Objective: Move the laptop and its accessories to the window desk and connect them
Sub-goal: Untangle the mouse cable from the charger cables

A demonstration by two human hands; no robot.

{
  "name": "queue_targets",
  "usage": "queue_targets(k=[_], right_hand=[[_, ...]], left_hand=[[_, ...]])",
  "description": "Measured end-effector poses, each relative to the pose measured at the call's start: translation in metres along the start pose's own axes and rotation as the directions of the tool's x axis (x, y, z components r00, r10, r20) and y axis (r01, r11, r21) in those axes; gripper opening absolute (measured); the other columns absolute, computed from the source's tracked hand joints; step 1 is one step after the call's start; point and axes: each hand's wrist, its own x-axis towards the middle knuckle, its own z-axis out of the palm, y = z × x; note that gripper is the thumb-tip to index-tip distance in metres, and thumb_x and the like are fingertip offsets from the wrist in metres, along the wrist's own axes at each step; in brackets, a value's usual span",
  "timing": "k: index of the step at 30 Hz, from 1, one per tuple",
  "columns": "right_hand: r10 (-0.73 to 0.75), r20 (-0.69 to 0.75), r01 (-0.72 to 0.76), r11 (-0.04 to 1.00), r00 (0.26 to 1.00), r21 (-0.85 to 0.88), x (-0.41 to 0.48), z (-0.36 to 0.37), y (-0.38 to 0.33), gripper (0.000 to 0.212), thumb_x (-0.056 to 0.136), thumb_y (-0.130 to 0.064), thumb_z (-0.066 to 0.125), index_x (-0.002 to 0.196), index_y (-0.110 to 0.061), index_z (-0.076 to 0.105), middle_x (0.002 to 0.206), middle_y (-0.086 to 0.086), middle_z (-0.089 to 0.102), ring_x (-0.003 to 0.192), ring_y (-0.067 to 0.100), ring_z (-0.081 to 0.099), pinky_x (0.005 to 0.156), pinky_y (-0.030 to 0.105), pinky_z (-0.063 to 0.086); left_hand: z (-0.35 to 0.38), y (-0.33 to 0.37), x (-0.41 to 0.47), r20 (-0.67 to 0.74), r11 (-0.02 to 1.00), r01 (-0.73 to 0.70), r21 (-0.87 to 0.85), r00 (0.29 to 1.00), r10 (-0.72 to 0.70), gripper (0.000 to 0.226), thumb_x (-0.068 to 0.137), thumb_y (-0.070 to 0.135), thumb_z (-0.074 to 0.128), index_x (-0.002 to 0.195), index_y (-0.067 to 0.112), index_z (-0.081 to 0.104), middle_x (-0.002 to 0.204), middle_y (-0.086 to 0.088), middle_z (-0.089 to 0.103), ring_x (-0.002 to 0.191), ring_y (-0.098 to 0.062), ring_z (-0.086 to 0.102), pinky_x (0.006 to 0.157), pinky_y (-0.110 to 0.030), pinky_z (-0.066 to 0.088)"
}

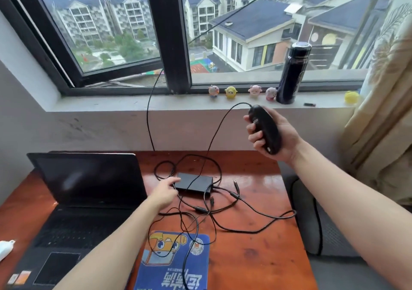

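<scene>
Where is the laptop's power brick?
In the head view, the power brick lies on the desk among tangled cables, just right of the laptop, with the left hand at its left end.

1. One open laptop (pixel 89 189) on the bench (pixel 256 256).
2. One black mouse (pixel 265 129), one power brick (pixel 194 181), one blue mouse pad (pixel 174 265).
3. Five toy figures (pixel 231 92) and one dark bottle (pixel 292 76) on the windowsill (pixel 133 105).
4. Tangled cables (pixel 200 209): number cannot be told.
</scene>
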Motion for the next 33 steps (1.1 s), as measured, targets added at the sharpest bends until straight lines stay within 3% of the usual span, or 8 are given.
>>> queue_targets(k=[4,9,12,16,20,27,30,33], right_hand=[[0.003,0.008,-0.003,1.0,1.0,-0.007,0.008,0.006,-0.003,0.041,0.083,-0.052,0.057,0.103,-0.016,0.061,0.078,-0.004,0.053,0.054,0.006,0.049,0.046,0.015,0.037],[-0.13,-0.171,0.141,0.988,0.977,0.056,-0.004,-0.022,-0.022,0.036,0.082,-0.051,0.056,0.092,-0.018,0.061,0.077,-0.007,0.052,0.054,0.005,0.049,0.048,0.013,0.038],[-0.15,-0.357,0.169,0.985,0.922,0.022,-0.008,-0.045,-0.018,0.031,0.089,-0.039,0.043,0.091,-0.014,0.062,0.078,-0.003,0.05,0.052,0.008,0.051,0.045,0.015,0.039],[-0.008,-0.399,-0.047,0.99,0.917,-0.129,0.01,-0.045,0.03,0.024,0.091,-0.025,0.044,0.092,-0.008,0.061,0.07,0.009,0.062,0.051,0.019,0.06,0.049,0.022,0.049],[0.082,-0.33,-0.166,0.957,0.94,-0.237,0.033,-0.026,0.079,0.03,0.089,-0.016,0.061,0.117,-0.007,0.068,0.109,0.011,0.071,0.086,0.022,0.067,0.074,0.031,0.054],[0.135,-0.226,-0.197,0.939,0.965,-0.283,0.053,0.011,0.116,0.032,0.091,-0.008,0.059,0.119,0.009,0.061,0.106,0.024,0.065,0.084,0.028,0.064,0.082,0.037,0.053],[0.111,-0.191,-0.179,0.904,0.975,-0.387,0.056,0.018,0.125,0.036,0.089,-0.005,0.06,0.118,0.016,0.058,0.101,0.026,0.06,0.081,0.029,0.06,0.068,0.033,0.052],[0.092,-0.193,-0.164,0.9,0.977,-0.403,0.062,0.017,0.135,0.024,0.086,-0.002,0.065,0.108,0.007,0.067,0.101,0.023,0.066,0.088,0.028,0.061,0.081,0.037,0.051]], left_hand=[[0.041,0.049,-0.013,0.322,0.951,-0.015,-0.309,0.939,0.119,0.039,0.089,0.004,0.042,0.121,0.015,0.06,0.089,-0.005,0.072,0.087,-0.004,0.062,0.081,-0.016,0.04],[0.043,0.014,-0.001,0.192,0.946,0.095,-0.309,0.981,-0.035,0.04,0.095,0.036,0.052,0.078,0.003,0.067,0.048,0.001,0.042,0.048,-0.015,0.041,0.057,-0.024,0.037],[0.014,0.0,0.005,0.094,0.694,0.245,-0.677,0.964,-0.249,0.047,0.092,0.045,0.054,0.061,0.012,0.049,0.04,0.005,0.028,0.04,-0.015,0.027,0.051,-0.026,0.034],[-0.018,0.025,0.011,0.096,0.457,0.169,-0.873,0.979,-0.178,0.038,0.089,0.042,0.061,0.066,0.017,0.045,0.04,0.008,0.025,0.031,-0.006,0.02,0.037,-0.017,0.02],[-0.033,0.048,0.007,0.062,0.435,0.12,-0.892,0.987,-0.146,0.023,0.086,0.028,0.066,0.079,0.009,0.055,0.046,0.006,0.035,0.03,-0.002,0.022,0.029,-0.012,0.015],[-0.028,0.043,-0.006,0.166,0.633,0.242,-0.735,0.97,-0.178,0.048,0.074,0.047,0.075,0.091,0.002,0.069,0.061,0.0,0.054,0.041,-0.004,0.031,0.034,-0.013,0.02],[-0.029,0.04,-0.011,0.14,0.637,0.227,-0.737,0.973,-0.184,0.031,0.08,0.037,0.072,0.084,0.006,0.068,0.06,0.001,0.051,0.038,-0.003,0.029,0.034,-0.013,0.018],[-0.032,0.042,-0.015,0.088,0.608,0.148,-0.78,0.988,-0.128,0.022,0.091,0.024,0.062,0.076,0.008,0.065,0.064,-0.002,0.051,0.04,-0.004,0.03,0.035,-0.015,0.019]])
